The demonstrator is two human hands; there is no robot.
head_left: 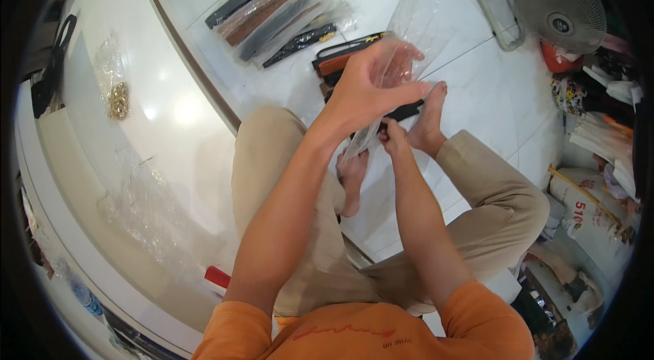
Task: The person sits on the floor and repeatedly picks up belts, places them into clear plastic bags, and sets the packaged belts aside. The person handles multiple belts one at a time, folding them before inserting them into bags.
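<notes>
A long clear plastic bag (415, 9) runs past my left hand (371, 84), whose thumb and fingers curve around it. The bag's lower end (361, 143) hangs down beside my right hand. My right hand (394, 136) is closed, its fingers pinched on a black belt (409, 111) just below the left hand. Most of that belt is hidden behind my hands and the bag. Beyond my left hand, a small pile of loose black and brown belts (334, 64) lies on the floor, partly covered by the hand.
Several bagged belts (272, 16) lie farther off on the white floor. A white table (184, 155) at left bears a bag of gold buckles (118, 101), loose clear bags (143, 203) and a red object (217, 277). A fan (558, 6) and piled goods (606, 121) stand at right.
</notes>
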